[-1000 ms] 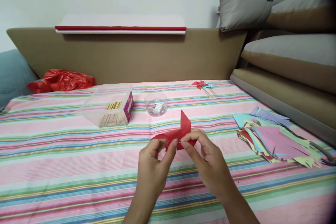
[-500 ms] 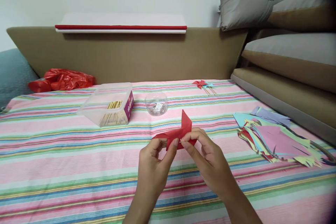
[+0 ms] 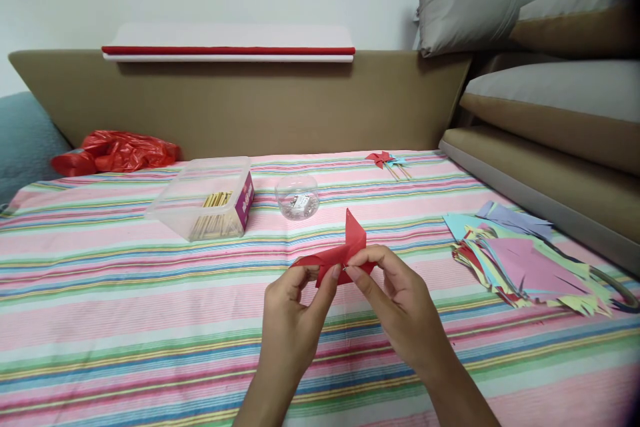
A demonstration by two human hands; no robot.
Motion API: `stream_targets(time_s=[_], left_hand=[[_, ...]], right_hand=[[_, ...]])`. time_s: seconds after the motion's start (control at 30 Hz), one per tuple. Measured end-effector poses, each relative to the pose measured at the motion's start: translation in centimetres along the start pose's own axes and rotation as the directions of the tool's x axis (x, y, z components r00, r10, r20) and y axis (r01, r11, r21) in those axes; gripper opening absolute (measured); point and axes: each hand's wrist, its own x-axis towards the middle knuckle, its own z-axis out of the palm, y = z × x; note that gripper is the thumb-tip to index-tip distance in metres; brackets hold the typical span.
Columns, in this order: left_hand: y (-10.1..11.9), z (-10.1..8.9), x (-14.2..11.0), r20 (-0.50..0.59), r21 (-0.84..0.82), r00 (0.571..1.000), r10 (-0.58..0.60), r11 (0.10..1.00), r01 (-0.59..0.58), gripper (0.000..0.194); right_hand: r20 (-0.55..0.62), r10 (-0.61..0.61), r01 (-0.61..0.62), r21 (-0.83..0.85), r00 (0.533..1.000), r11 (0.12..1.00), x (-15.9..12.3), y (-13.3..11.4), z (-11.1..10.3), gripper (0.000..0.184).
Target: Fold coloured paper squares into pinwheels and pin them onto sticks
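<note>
Both my hands pinch a folded red paper piece [image 3: 345, 250] above the striped cloth, near the middle of the view. My left hand [image 3: 293, 320] grips its left side with thumb and fingers closed. My right hand [image 3: 400, 310] pinches its centre, where a small pin tip seems to show. One pointed flap of the paper stands up.
A clear plastic box of wooden sticks [image 3: 207, 199] and a small clear tub of pins [image 3: 297, 198] stand behind my hands. A stack of cut coloured paper [image 3: 525, 263] lies at the right. Finished paper pinwheels [image 3: 387, 161] and a red plastic bag [image 3: 117, 151] lie farther back, by sofa cushions [image 3: 545, 100].
</note>
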Motion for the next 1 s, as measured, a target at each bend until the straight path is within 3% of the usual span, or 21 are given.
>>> stream_targets(time_s=[0.13, 0.23, 0.43, 0.63, 1.0], left_hand=[[-0.1, 0.1, 0.0, 0.001, -0.014, 1.0, 0.004, 1.0, -0.004, 0.028], [-0.1, 0.1, 0.0, -0.002, -0.022, 1.0, 0.016, 1.0, -0.016, 0.027], [0.2, -0.1, 0.0, 0.022, -0.056, 0.999, 0.041, 0.998, -0.04, 0.022], [0.1, -0.2, 0.0, 0.081, -0.131, 0.995, 0.051, 0.991, -0.04, 0.013], [0.1, 0.0, -0.1, 0.114, -0.145, 0.993, 0.04, 0.989, -0.023, 0.012]], right_hand=[[-0.067, 0.055, -0.044, 0.154, 0.996, 0.987, -0.2, 0.0, 0.5, 0.023], [-0.036, 0.097, -0.087, 0.216, 0.995, 0.973, -0.1, -0.4, 0.5, 0.038], [0.104, 0.118, -0.129, 0.103, 0.988, 0.986, 0.3, -1.4, -0.2, 0.019], [0.119, 0.108, -0.127, 0.171, 0.987, 0.977, 0.2, -1.0, -0.2, 0.024], [0.095, 0.13, -0.143, 0.149, 0.987, 0.978, 0.2, -1.1, -0.2, 0.017]])
